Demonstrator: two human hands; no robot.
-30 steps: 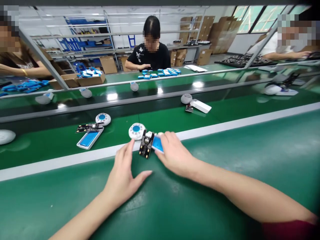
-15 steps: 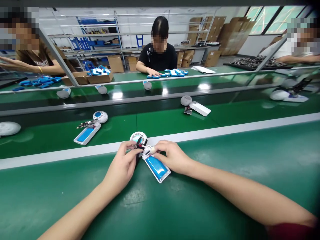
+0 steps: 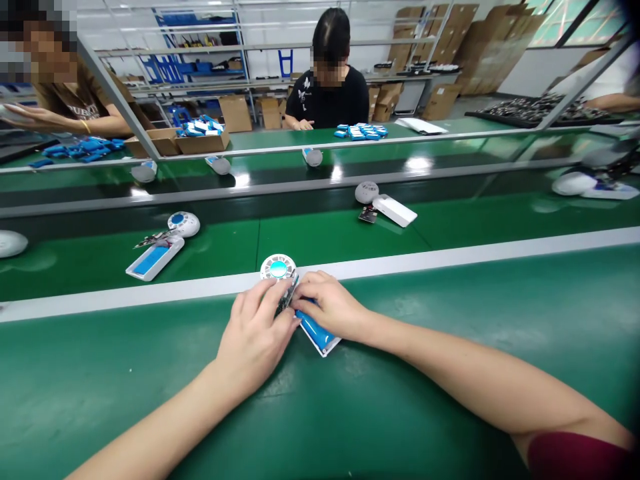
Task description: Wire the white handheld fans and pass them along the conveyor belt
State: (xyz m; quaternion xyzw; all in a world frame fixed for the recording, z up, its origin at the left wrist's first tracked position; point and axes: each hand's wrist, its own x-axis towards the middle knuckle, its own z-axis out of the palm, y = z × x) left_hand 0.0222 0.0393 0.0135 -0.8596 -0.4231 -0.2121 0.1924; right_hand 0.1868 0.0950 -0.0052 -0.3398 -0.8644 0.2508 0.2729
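An opened white device lies at the near edge of the belt, its round head [image 3: 278, 268] with a blue centre pointing away from me. Its handle shell holds a blue battery [image 3: 316, 331]. My left hand [image 3: 260, 327] grips the dark circuit board [image 3: 286, 298], which stands tilted beside the joint of head and handle. My right hand [image 3: 330, 305] is closed at that joint, over the upper end of the battery; what its fingertips pinch is hidden.
Two more opened devices lie on the belt, one at left [image 3: 156, 259] and one at right [image 3: 395, 211]. Beyond a rail [image 3: 260, 150] a person in black [image 3: 327, 97] sits by blue batteries [image 3: 361, 131]. A person at left holds something white.
My left hand has moved right and turned over the board, which now shows its face. My right hand has shifted slightly over the joint. The view has tilted, and the belt devices sit further left.
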